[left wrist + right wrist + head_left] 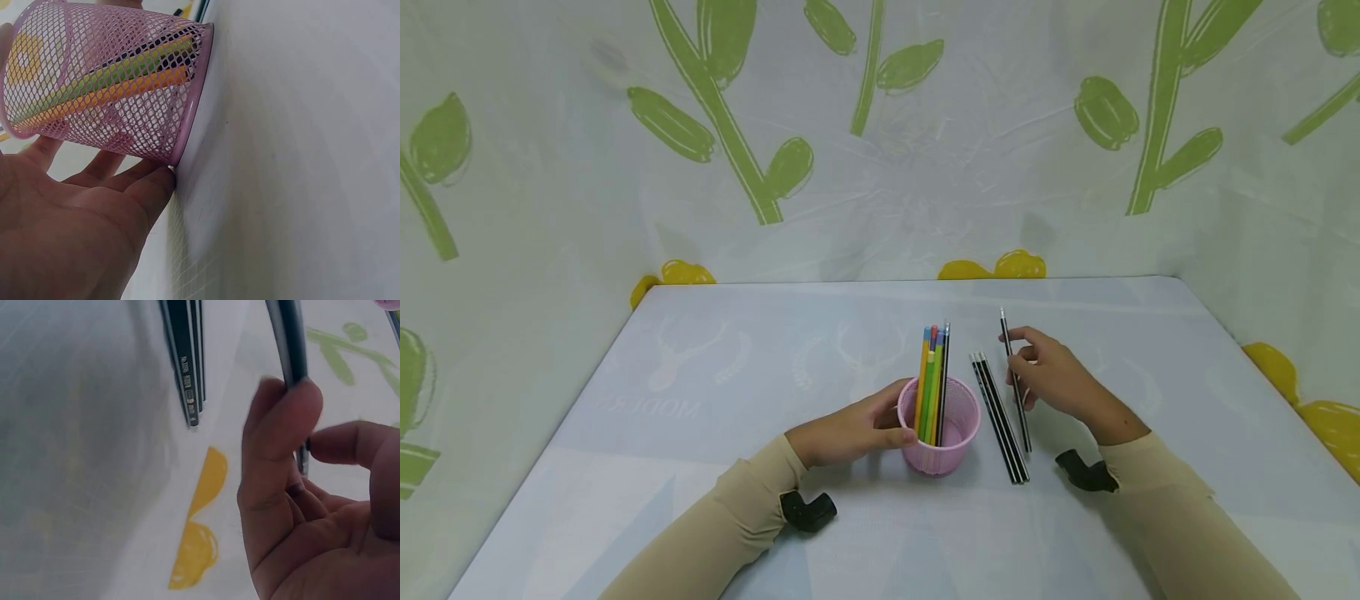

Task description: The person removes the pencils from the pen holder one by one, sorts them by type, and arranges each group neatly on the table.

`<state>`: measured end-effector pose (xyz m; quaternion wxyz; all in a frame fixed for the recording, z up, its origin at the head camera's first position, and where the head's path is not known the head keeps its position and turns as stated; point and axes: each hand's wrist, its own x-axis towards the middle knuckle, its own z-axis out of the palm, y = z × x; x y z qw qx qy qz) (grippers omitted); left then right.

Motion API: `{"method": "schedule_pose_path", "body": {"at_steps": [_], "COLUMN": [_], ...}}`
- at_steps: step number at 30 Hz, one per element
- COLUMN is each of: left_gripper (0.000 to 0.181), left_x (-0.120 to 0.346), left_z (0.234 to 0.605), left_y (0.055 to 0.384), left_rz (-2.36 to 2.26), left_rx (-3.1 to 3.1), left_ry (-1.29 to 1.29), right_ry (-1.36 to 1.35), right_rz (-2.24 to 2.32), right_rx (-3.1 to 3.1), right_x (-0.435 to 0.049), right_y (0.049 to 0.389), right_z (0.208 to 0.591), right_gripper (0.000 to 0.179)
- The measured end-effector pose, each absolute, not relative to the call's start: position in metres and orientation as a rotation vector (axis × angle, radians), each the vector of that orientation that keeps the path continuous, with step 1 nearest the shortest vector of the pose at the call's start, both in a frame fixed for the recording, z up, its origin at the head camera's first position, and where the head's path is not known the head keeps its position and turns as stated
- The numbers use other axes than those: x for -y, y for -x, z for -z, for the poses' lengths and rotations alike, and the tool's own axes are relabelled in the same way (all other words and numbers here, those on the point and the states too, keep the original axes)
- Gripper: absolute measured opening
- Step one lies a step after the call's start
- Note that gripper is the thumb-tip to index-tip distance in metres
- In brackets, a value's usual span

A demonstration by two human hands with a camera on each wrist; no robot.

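Beige sleeves (737, 504) closest to my head camera, arms angled inward: left hand (853, 423) curls thumb and fingers round a pink mesh cup (937, 461), right hand (1058, 377) pinches a slim black pencil (1022, 417). Cup's upright on the pale table (700, 408), coloured pencils (930, 387) inside; I see loose black pencils (999, 418) lying beside it.
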<state>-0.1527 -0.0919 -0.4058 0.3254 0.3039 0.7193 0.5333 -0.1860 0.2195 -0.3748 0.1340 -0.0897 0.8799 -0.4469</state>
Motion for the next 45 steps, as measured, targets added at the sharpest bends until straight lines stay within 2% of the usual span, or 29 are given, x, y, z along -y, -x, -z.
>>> {"method": "schedule_pose_path", "body": {"at_steps": [16, 27, 45], "left_gripper": [0.079, 0.074, 0.075], "left_x": [0.091, 0.089, 0.091], "left_z": [0.407, 0.408, 0.406], "left_y": [0.154, 0.156, 0.154], "left_rz": [-1.399, -1.413, -1.402], "left_rx": [-1.885, -1.871, -1.878], "left_ry": [-0.805, -0.804, -0.784], "right_ry": [0.248, 0.337, 0.280], "right_rz": [0.949, 0.919, 0.887], "right_rx": [-2.487, -2.479, -2.496], "right_x": [-0.223, -0.225, -0.218], "right_y": [0.189, 0.185, 0.185], "right_z": [0.388, 0.389, 0.393], "right_gripper": [0.065, 0.065, 0.066]}}
